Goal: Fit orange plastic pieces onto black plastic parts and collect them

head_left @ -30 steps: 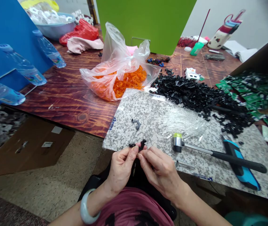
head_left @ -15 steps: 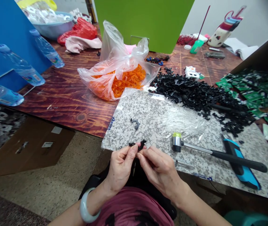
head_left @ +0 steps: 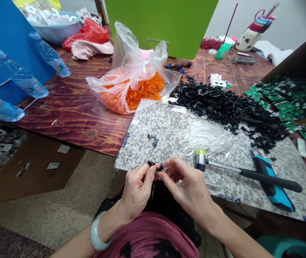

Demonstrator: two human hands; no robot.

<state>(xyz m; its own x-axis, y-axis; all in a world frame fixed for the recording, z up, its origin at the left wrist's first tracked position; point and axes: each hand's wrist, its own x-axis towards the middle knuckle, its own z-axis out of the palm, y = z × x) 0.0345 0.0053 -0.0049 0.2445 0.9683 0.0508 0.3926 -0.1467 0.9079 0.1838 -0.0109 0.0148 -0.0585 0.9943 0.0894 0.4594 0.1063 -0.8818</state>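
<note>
A small black plastic part (head_left: pixel 151 163) is pinched between the thumb and fingers of my left hand (head_left: pixel 137 190), just off the near edge of the speckled board (head_left: pixel 166 143). My right hand (head_left: pixel 189 190) grips the other end of the same part with thumb and forefinger. Its finer shape is hidden by my fingertips. Another dark bracket-like part (head_left: pixel 154 140) lies by itself on the board beyond my hands. To the right rest a mallet (head_left: pixel 224 167) with a yellow-and-black head and a blue utility knife (head_left: pixel 273 182) beneath its handle.
A bundle of thin clear strands (head_left: pixel 206 138) lies on the board, with a heap of black parts (head_left: pixel 219 102) behind it. A plastic bag of orange pieces (head_left: pixel 142 89) stands beyond. Green circuit boards (head_left: pixel 284 100) lie right; water bottles (head_left: pixel 18 77) lean at left.
My right hand has turned and its fingers have spread a little around the black part. My left hand keeps its pinch. The whole view has shifted slightly.
</note>
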